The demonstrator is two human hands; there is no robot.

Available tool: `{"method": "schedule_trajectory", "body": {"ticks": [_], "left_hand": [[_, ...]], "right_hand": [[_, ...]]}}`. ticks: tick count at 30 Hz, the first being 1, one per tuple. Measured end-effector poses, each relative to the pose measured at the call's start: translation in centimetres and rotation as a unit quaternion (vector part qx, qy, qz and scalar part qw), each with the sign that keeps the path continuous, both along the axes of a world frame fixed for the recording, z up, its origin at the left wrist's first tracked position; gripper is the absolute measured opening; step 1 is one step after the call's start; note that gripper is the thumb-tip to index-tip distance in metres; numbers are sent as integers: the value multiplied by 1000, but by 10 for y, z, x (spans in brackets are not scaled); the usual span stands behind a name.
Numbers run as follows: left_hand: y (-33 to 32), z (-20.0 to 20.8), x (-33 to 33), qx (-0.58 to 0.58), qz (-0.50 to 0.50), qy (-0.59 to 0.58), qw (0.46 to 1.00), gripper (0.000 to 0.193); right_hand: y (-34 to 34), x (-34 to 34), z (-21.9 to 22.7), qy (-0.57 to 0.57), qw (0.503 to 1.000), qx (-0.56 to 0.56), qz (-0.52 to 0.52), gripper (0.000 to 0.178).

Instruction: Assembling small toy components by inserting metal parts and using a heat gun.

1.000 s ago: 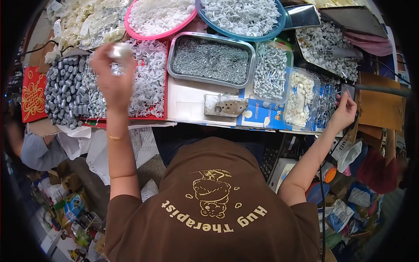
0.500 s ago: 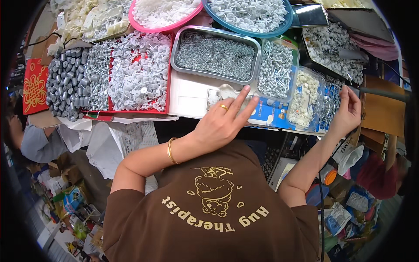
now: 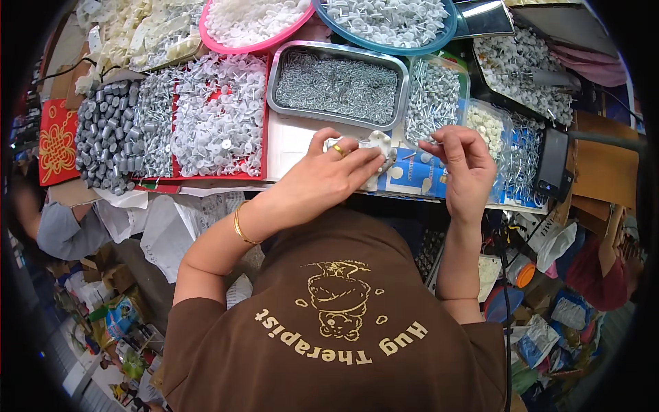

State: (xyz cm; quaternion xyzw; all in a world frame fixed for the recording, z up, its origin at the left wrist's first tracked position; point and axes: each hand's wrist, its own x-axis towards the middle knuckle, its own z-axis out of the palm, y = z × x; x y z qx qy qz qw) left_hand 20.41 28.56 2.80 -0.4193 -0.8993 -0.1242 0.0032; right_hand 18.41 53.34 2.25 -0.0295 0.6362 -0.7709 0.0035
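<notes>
My left hand [image 3: 333, 172] is near the middle of the table's front edge, fingers bent, a gold ring on one of them. Its fingertips close on a small white plastic piece [image 3: 379, 141] beside a small metal block [image 3: 386, 159]. Further right, my right hand [image 3: 465, 168] is raised above a blue printed sheet [image 3: 415, 175], thumb and fingers pinched together. Whatever it pinches is too small to make out. Just beyond that hand is a clear tray of thin metal screws or nails [image 3: 431, 99]. A clear tray of cream plastic bits [image 3: 487, 130] is partly behind it.
A steel tray of small metal pins [image 3: 336, 86] lies ahead. At left are grey cylinders [image 3: 110, 130] and a red box of white-headed nails [image 3: 220, 117]. Pink [image 3: 257, 48] and teal [image 3: 391, 49] basins stand at the back. A black device [image 3: 553, 168] sits at the right edge.
My right hand has moved left from the metal pieces at the right end toward the middle. My left hand has shifted slightly left, its outstretched fingers now bent at the white piece.
</notes>
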Motion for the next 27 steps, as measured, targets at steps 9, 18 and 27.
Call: {"method": "schedule_trajectory", "body": {"ticks": [9,18,27], "left_hand": [[18,-20,-6,117,-16,51,992,19],[27,-23,10,220,105,39,969,20],[24,-35,3,270,114,-8,956,21]], "right_hand": [[7,1,9,21,999,6,-39,16],[-9,10,1,-26,999,28,-15,17],[-12,11,-21,-6,997,76,0,14]]}}
